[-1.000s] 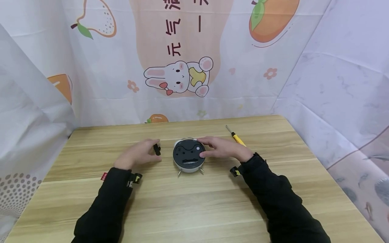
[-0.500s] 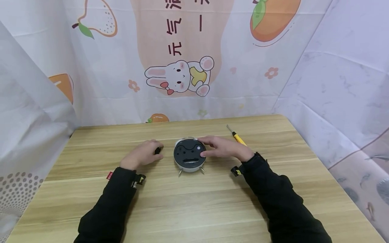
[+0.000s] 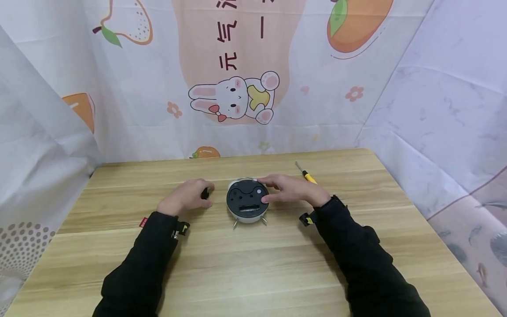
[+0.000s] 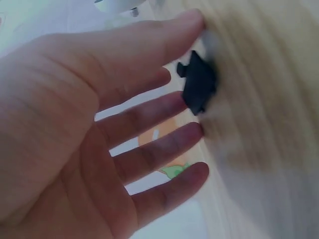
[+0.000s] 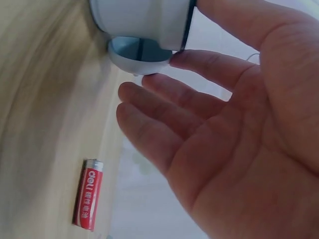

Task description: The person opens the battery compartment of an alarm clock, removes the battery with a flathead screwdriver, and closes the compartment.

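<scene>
A round white alarm clock (image 3: 239,216) lies face down, its black back (image 3: 239,187) up and its two metal legs pointing toward me. A slot shows in the lower part of that back. My right hand (image 3: 293,189) rests thumb and index finger on the clock's right edge; in the right wrist view the other fingers extend below it. Left of the clock, my left hand (image 3: 184,197) arches over a small black cover (image 4: 199,84), likely a battery cover. The thumb and fingers stand around this piece, with a gap showing at the thumb tip.
A screwdriver (image 3: 309,176) with a yellow handle lies behind the right hand. A red battery (image 5: 88,196) lies on the wooden table (image 3: 253,268), visible in the right wrist view. Printed cloth (image 3: 138,101) hangs at the table's back and sides.
My left hand has moved slightly right, bringing its fingers and thumb closer around the black cover. The right hand and the clock have stayed put.
</scene>
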`<act>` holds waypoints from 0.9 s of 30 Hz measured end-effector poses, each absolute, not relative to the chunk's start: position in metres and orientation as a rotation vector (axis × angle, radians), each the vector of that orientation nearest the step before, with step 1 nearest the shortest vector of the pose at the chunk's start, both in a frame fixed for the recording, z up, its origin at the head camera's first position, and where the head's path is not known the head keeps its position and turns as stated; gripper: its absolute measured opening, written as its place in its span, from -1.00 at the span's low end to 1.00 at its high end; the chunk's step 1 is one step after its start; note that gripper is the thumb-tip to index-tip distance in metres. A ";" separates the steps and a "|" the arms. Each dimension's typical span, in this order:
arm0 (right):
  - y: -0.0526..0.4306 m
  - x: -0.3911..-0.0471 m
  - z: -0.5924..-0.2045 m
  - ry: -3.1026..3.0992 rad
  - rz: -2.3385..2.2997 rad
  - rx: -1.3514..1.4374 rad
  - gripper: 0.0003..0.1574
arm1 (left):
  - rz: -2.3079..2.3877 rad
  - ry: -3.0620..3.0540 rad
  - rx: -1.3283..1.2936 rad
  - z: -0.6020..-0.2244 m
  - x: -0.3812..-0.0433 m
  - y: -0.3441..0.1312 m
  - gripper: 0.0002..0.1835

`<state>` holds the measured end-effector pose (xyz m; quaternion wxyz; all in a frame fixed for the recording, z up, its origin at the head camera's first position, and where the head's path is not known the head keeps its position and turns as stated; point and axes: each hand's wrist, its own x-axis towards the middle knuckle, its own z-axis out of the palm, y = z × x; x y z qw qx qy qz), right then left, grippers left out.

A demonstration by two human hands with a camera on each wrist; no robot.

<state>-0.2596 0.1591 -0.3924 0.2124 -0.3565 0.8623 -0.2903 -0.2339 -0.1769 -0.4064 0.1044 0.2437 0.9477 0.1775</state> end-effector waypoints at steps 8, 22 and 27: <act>0.155 -0.259 -0.393 2.367 -0.828 -0.961 -0.08 | 0.534 2.763 0.649 -0.404 -0.232 -0.182 -0.46; 0.157 -0.256 -0.393 2.387 -0.796 -0.945 -0.02 | 0.617 2.814 0.769 -0.380 -0.217 -0.168 -0.35; 0.157 -0.256 -0.392 2.408 -0.761 -0.937 -0.04 | 0.592 2.869 0.999 -0.360 -0.204 -0.151 -0.36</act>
